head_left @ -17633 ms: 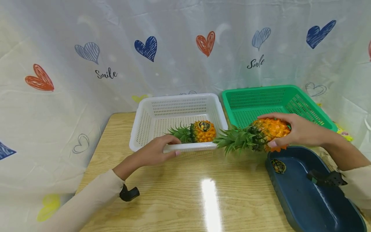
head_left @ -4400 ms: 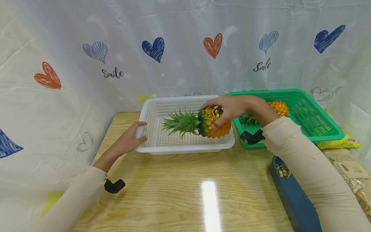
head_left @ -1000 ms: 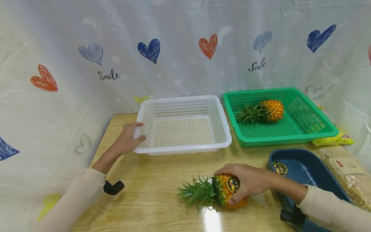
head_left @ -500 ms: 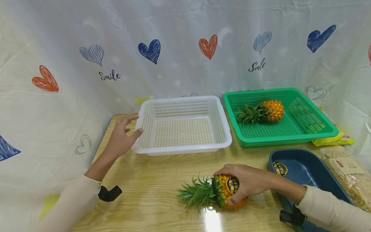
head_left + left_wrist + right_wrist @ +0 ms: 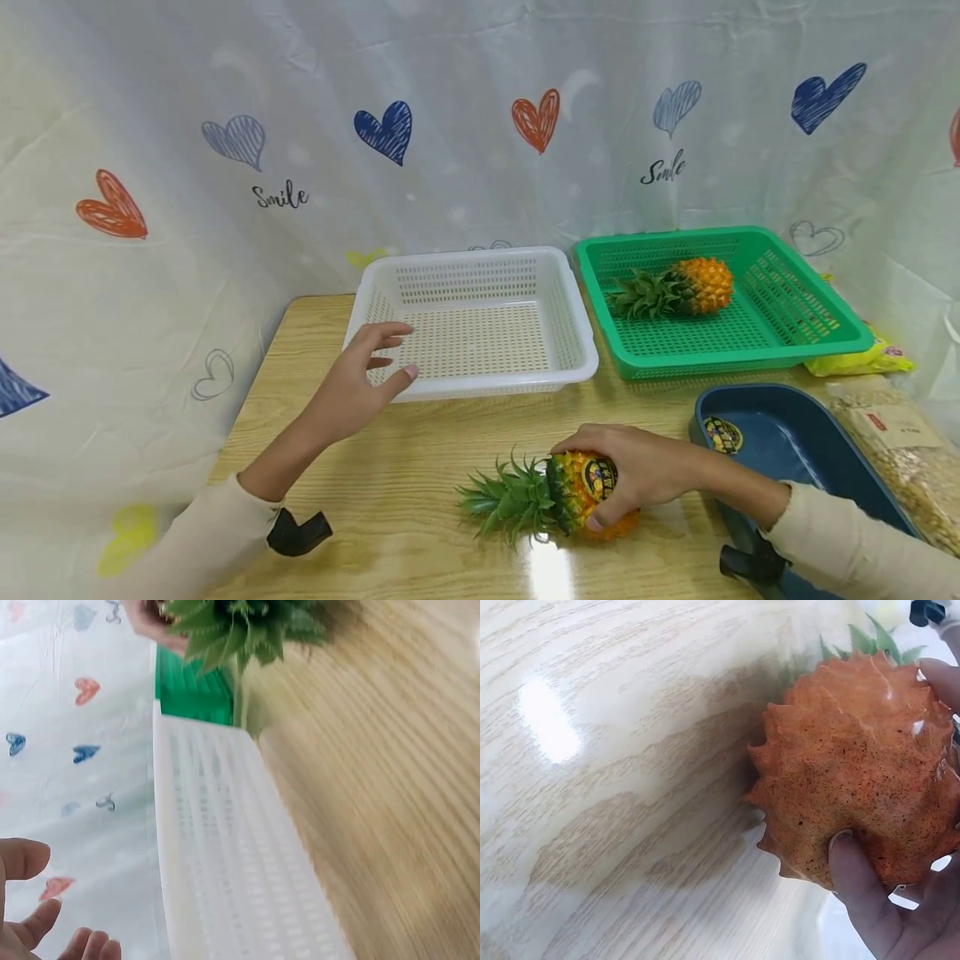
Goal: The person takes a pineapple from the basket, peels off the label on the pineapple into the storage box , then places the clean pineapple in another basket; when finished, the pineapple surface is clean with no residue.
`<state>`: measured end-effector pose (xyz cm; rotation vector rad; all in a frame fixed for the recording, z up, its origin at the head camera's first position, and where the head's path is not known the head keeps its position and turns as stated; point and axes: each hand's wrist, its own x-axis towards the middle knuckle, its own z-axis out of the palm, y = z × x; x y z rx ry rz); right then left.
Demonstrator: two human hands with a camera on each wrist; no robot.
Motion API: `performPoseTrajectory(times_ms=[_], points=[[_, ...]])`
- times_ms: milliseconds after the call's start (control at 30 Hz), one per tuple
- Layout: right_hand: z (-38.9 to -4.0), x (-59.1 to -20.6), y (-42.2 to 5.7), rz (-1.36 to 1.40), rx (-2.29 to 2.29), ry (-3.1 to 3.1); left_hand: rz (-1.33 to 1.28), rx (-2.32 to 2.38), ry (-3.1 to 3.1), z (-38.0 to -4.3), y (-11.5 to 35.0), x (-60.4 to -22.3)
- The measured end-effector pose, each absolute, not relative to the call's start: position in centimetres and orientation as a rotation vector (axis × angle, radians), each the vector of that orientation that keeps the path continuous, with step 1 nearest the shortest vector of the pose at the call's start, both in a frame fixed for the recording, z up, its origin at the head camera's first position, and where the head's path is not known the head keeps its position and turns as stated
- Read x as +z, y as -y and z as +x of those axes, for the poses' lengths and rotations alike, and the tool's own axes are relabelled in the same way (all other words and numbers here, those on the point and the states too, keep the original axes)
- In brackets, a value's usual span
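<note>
On the wooden table, near the front in the head view, lies a small pineapple (image 5: 573,492) with a spiky green crown pointing left and a dark round label. My right hand (image 5: 645,471) grips its orange body from above; the right wrist view shows the thumb (image 5: 855,881) against the pineapple's base (image 5: 847,772). My left hand (image 5: 356,383) holds nothing and hovers over the front left corner of the white plastic basket (image 5: 487,385), fingers spread and loosely bent. A second pineapple (image 5: 701,286) lies in the green basket (image 5: 720,360), crown to the left.
At the front right stands a dark blue tub (image 5: 772,417) with a round label inside, partly under the right forearm. Beside it lie a clear bag of pale grains (image 5: 900,450) and a yellow packet (image 5: 862,358). A curtain with hearts (image 5: 465,192) hangs behind the table.
The pineapple in my right hand went from above the white basket down to the table, and stays there. My left hand has let go of the white basket's left rim and moved right.
</note>
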<state>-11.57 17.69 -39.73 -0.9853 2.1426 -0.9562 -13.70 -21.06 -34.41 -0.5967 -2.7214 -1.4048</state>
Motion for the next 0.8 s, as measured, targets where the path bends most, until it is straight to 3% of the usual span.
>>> performPoseTrajectory(times_ms=[800], points=[[-11.4,-39.8,-17.5,-0.928,-1.0,-2.139,-1.15,-1.298,3.095,-8.8,13.2,-39.9]])
